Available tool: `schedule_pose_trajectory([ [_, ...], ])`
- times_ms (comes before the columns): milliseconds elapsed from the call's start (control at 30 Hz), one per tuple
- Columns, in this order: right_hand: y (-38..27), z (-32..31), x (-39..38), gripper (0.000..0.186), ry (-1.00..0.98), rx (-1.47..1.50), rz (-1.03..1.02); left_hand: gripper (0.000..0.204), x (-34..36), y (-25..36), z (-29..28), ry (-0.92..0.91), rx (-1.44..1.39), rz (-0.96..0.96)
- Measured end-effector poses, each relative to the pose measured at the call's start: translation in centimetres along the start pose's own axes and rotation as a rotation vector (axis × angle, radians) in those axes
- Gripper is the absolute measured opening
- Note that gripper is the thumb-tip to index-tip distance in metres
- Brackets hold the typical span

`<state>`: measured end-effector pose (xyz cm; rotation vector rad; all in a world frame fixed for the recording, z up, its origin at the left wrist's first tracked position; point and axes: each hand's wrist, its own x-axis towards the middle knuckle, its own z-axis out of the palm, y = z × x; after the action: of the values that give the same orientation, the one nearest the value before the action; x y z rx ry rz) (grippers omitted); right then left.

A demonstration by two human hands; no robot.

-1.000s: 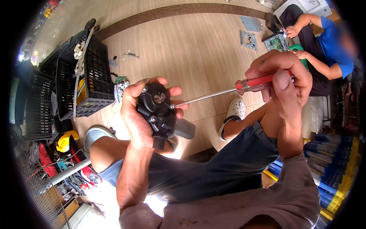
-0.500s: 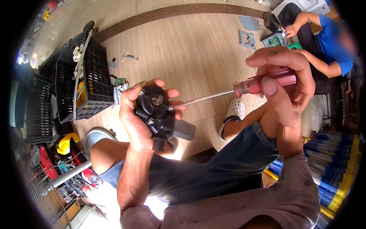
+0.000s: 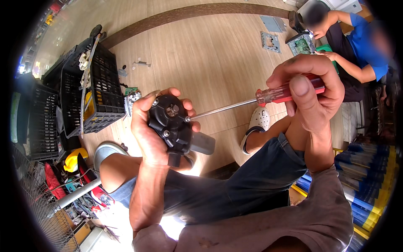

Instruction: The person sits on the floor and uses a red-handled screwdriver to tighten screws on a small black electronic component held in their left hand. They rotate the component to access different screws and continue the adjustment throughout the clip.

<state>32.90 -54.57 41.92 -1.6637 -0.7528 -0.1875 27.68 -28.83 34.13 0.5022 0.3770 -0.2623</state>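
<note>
My left hand is wrapped round a black motor housing with a metal shaft at its middle and several silver screws on its face. A flat grey piece sticks out from behind the housing. In my right hand is a screwdriver with a clear red handle, the fingers curled round it. Its long shaft points left, and the tip meets a screw on the housing's right side. Part of the handle is hidden by my thumb and fingers.
Black plastic crates stand on the left, near a wire fan guard. Small metal parts lie on the floor. At the upper right a co-worker in a blue shirt handles a circuit board unit. Blue and yellow packages are stacked at lower right.
My right hand has turned the screwdriver handle slightly, the thumb now higher across it. The tip stays at the same screw. The co-worker leans further in over the circuit board unit.
</note>
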Motion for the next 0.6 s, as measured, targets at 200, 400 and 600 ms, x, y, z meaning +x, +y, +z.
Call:
schedule_pose_trajectory([
  [200, 1.0, -0.7, 0.3, 0.031, -0.027, -0.055, -0.199, 0.047, 0.1, -0.1, 0.0, -0.004, -0.008, 0.000],
  [400, 0.9, -0.1, 0.1, 0.030, -0.016, 0.015, -0.099, 0.047, 0.1, -0.1, 0.1, 0.011, -0.005, -0.003],
  [600, 0.3, -0.7, 0.0, 0.033, -0.064, -0.014, -0.055, 0.046, 0.1, 0.0, 0.2, 0.015, 0.007, 0.001],
])
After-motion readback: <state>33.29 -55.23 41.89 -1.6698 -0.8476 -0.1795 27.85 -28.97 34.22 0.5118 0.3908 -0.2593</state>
